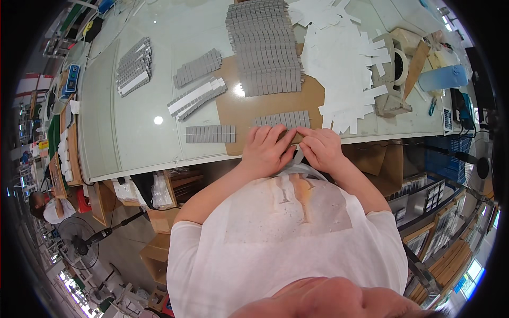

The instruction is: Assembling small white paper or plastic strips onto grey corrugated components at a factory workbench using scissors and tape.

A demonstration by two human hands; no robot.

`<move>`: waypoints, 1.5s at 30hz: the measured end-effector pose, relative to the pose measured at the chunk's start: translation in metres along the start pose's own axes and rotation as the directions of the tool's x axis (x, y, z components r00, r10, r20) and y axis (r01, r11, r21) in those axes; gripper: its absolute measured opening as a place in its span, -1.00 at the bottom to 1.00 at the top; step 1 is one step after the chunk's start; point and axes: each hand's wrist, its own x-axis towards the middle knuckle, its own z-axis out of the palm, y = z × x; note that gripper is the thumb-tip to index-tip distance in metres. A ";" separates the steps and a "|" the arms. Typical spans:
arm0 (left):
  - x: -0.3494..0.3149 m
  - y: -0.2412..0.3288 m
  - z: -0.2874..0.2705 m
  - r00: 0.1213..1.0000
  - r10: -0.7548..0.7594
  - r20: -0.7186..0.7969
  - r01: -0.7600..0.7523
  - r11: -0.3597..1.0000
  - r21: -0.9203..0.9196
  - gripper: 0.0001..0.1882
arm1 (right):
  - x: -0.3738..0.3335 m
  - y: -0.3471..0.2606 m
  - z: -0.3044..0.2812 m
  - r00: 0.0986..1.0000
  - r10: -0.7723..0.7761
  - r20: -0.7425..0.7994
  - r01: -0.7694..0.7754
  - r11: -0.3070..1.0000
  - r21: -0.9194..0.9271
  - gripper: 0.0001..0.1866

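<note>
A grey segmented strip (282, 118) lies on a brown cardboard sheet (227, 108) near the table's front edge. My left hand (265, 151) rests at its near side, fingers bent and fingertips pressed on the strip's lower edge. From the other side my right hand (321, 150) meets it, index finger touching the strip close to the left forefinger. Both hands are closed on the strip's edge; the thumbs sit below it, and what lies between the fingertips is hidden. To the left, another grey segmented strip (210, 134) lies flat, apart from my hands.
A large overlapping stack of grey strips (265, 53) lies ahead. White paper strips (339, 69) are piled right of it, beside a tape dispenser (393, 74) and a blue bottle (443, 78). Smaller strip bundles (197, 98) lie left. A fan (79, 245) stands beyond the table.
</note>
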 end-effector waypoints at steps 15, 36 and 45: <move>0.007 0.008 0.008 1.000 0.014 0.021 -0.014 0.999 -0.041 -0.56 | -0.009 0.005 -0.011 0.997 0.039 -0.067 -0.040 0.999 -0.014 -0.91; 0.005 0.008 0.011 1.000 0.003 -0.029 -0.005 0.998 -0.060 -0.54 | -0.008 0.005 -0.013 0.999 0.044 0.011 -0.044 0.999 -0.021 -0.87; 0.005 0.007 0.012 1.000 0.006 -0.023 -0.007 0.998 -0.063 -0.55 | -0.010 0.006 -0.012 0.999 0.053 0.010 -0.053 0.998 -0.028 -0.88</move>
